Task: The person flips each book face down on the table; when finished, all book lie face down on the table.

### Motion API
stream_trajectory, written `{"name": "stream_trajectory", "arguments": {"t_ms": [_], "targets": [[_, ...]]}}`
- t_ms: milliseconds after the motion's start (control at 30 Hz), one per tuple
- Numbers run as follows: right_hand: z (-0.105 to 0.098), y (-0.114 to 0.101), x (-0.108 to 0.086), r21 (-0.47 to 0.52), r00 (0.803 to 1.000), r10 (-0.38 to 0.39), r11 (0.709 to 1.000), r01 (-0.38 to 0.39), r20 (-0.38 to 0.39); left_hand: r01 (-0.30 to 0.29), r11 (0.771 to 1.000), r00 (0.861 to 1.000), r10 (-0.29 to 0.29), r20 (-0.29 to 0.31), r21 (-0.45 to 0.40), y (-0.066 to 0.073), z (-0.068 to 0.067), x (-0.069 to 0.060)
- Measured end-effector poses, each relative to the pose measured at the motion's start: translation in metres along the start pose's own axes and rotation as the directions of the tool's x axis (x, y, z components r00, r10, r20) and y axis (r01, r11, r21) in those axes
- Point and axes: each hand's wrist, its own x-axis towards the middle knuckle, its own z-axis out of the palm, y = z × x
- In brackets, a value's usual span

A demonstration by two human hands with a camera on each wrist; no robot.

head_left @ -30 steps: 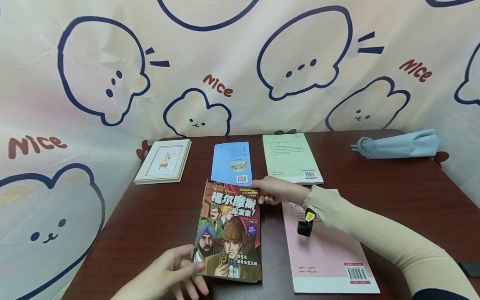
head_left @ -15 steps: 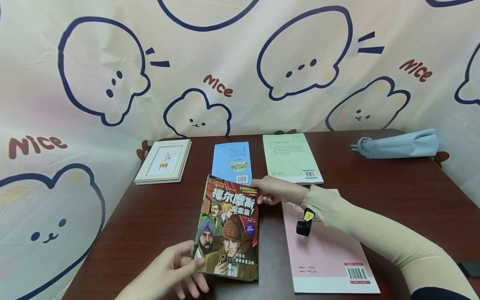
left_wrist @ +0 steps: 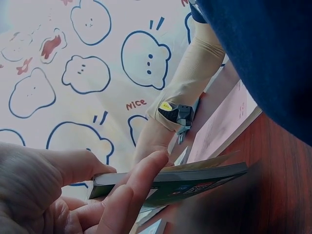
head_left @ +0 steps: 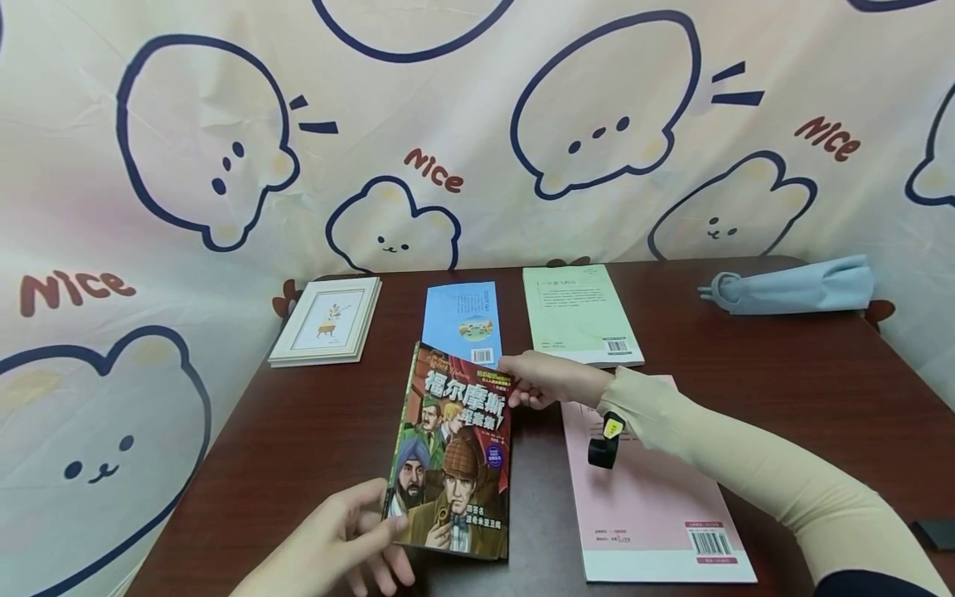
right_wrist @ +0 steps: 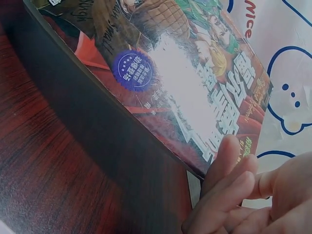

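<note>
A comic-style detective book [head_left: 451, 456] with a dark, illustrated cover is held just above the table, slightly tilted, with a shadow under it in the right wrist view. My left hand [head_left: 339, 535] grips its lower left edge; in the left wrist view the thumb lies on one side of the book [left_wrist: 195, 178] and the fingers on the other. My right hand [head_left: 537, 377] pinches its upper right corner, and in the right wrist view its fingers [right_wrist: 222, 190] meet that corner. A blue book [head_left: 458, 319] lies just behind, partly covered by the held book.
A pink book [head_left: 649, 489] lies under the right forearm. A green book [head_left: 574, 311] is at the back, with a stack of white picture-fronted items [head_left: 324, 319] at back left. A folded light-blue umbrella-like bundle [head_left: 794, 286] lies at back right. A patterned curtain [head_left: 477, 124] stands behind the table.
The far end of the detective book has risen a little and its right edge has shifted slightly left. Both hands keep their hold on it nearly in place.
</note>
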Motion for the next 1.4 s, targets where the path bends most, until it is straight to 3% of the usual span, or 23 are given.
{"name": "stream_trajectory", "arguments": {"t_ms": [700, 967, 1400], "targets": [[0.003, -0.006, 0.000, 0.143, 0.998, 0.047, 0.988, -0.052, 0.042, -0.017, 0.993, 0.999, 0.021, -0.027, 0.121, 0.007, 0.002, -0.006], [0.006, -0.006, 0.001, 0.155, 0.996, 0.044, 0.986, -0.056, 0.077, 0.034, 0.985, 0.997, -0.021, -0.075, 0.170, 0.011, 0.004, -0.008], [0.004, -0.008, 0.001, 0.205, 0.990, 0.048, 0.976, -0.074, 0.129, 0.038, 0.974, 0.994, -0.015, -0.105, 0.221, 0.016, 0.005, -0.012]]}}
